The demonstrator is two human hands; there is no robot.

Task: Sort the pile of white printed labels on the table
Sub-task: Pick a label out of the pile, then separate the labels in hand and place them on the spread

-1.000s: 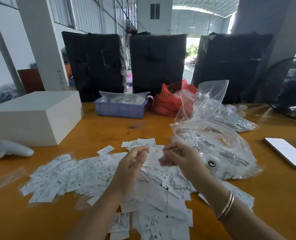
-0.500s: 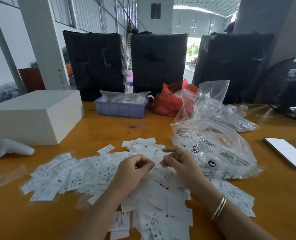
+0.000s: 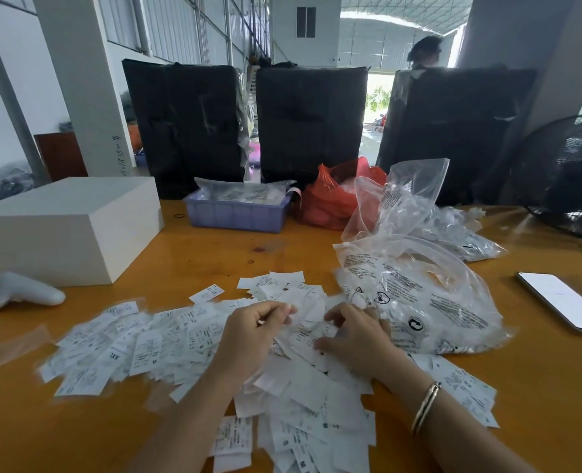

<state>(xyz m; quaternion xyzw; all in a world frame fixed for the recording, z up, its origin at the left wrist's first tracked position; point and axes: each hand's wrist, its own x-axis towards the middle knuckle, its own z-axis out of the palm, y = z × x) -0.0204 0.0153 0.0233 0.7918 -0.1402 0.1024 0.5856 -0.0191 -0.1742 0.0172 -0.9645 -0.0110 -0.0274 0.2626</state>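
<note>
A wide pile of white printed labels (image 3: pixel 166 339) is spread over the orange-brown table (image 3: pixel 214 261) in front of me. My left hand (image 3: pixel 248 336) is low over the middle of the pile, its curled fingers and thumb pinching a few labels (image 3: pixel 303 310). My right hand (image 3: pixel 357 336), with a bracelet on its wrist, lies just to the right, its bent fingertips touching the labels on top of the pile. More labels trail down to the near edge (image 3: pixel 303 428) and past my right forearm (image 3: pixel 466 387).
A clear printed plastic bag (image 3: pixel 419 295) lies right of the pile, with a phone (image 3: pixel 562 302) beyond it. On the left are a white box (image 3: pixel 64 227) and a white controller (image 3: pixel 20 291). A blue tray (image 3: pixel 238 216), a red bag (image 3: pixel 330 199), black wrapped bundles (image 3: pixel 187 124) and a fan (image 3: pixel 569 175) stand behind.
Both hands have dropped from a raised position down onto the pile. The right hand has let its pinch loosen and spread over the labels. The pile itself lies as before.
</note>
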